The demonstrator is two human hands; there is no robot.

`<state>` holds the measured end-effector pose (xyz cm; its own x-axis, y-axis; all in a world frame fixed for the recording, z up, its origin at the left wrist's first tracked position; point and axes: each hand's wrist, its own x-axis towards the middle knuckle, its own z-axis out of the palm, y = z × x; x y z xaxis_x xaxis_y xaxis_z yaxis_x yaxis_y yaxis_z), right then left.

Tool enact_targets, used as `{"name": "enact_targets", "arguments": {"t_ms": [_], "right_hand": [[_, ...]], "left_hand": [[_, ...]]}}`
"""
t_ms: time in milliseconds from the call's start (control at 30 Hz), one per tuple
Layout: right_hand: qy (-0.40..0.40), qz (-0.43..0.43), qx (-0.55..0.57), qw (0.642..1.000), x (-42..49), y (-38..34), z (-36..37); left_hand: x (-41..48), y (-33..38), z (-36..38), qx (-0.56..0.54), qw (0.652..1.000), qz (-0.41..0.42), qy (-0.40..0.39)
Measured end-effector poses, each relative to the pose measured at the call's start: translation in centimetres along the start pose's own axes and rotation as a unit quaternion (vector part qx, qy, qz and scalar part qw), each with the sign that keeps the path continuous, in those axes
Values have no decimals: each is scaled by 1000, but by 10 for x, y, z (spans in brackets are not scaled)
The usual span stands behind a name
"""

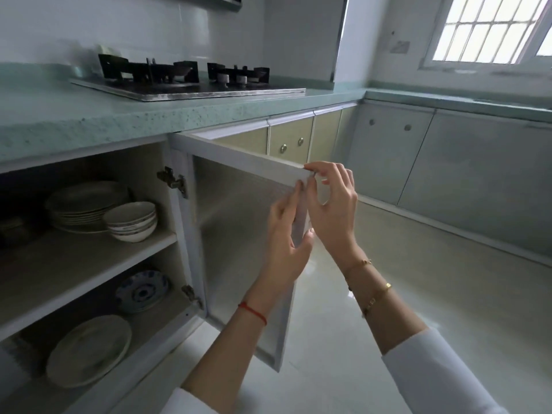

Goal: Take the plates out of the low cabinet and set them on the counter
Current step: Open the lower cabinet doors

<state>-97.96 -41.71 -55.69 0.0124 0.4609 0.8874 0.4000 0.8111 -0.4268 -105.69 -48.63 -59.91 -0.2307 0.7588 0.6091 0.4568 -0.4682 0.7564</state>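
Observation:
The low cabinet's door (239, 234) stands swung out toward me. My left hand (289, 243) grips its free vertical edge, thumb on the outer side. My right hand (331, 204) pinches the door's top outer corner with its fingertips. Inside, a stack of pale plates (80, 204) rests on the upper shelf (89, 264), with stacked bowls (131, 221) beside it. On the lower shelf lie a blue-patterned dish (142, 291) and a large pale plate (89, 349). The pale green counter (119, 118) runs above the cabinet.
A gas hob (185, 82) sits on the counter above the open cabinet. More closed cabinet doors (291, 141) continue to the right and around the corner. A glossy tiled floor (388, 294) lies below. A window (490, 28) is at the upper right.

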Motion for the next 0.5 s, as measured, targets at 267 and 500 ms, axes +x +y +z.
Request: {"name": "enact_targets", "arguments": {"t_ms": [267, 500], "right_hand": [[-18, 24, -17, 999, 18, 28, 3], [25, 17, -16, 999, 7, 15, 9]], "left_hand": [[27, -13, 20, -20, 999, -7, -25], [20, -17, -1, -32, 999, -1, 3]]}}
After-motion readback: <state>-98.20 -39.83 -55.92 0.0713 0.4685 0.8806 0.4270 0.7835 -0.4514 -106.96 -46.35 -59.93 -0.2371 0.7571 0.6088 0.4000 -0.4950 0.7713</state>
